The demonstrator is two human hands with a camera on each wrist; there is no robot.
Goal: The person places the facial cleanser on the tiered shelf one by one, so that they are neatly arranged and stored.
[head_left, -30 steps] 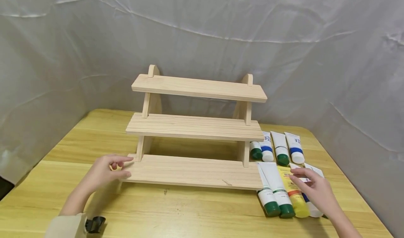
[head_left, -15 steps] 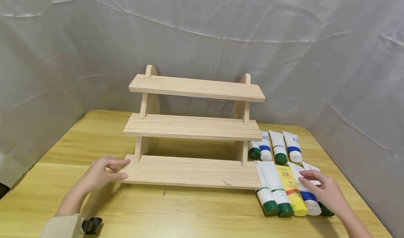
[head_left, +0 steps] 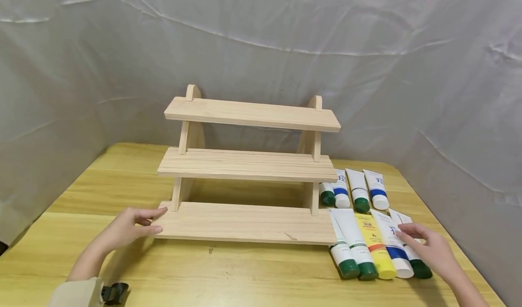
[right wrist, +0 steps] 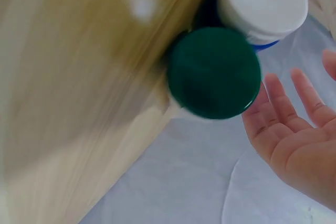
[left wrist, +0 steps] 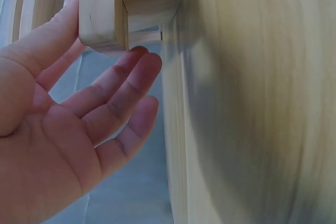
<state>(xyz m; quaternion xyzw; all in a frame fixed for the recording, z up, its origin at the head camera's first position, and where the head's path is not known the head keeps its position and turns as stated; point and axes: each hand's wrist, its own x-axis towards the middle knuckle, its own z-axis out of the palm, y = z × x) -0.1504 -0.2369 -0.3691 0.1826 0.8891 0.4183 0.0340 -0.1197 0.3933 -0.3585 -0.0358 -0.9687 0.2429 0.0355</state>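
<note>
A three-tier wooden display stand [head_left: 244, 223] stands on the table. My left hand [head_left: 124, 227] is at the left end of its lowest board, thumb and index fingertip touching the board. In the left wrist view the other fingers of the left hand [left wrist: 79, 124] hang loosely beside the board's end [left wrist: 102, 17]. My right hand [head_left: 434, 248] is held with relaxed fingers over the rightmost tube, which has a green cap [head_left: 420, 269]. Beside that lies a white tube with a blue band [head_left: 395, 251]. In the right wrist view the right hand [right wrist: 299, 135] has its fingertips close to the green cap [right wrist: 215, 72].
A yellow tube [head_left: 375, 243] and white green-capped tubes [head_left: 359, 248] lie in the front row, right of the stand. Behind them is a second row of tubes [head_left: 359, 191]. Grey cloth [head_left: 261, 35] hangs around the wooden table [head_left: 228, 280].
My right hand has shifted right, off the yellow tube, past the blue-banded tube to the rightmost tube. The left hand stays at the board's end. The whole view has drifted slightly.
</note>
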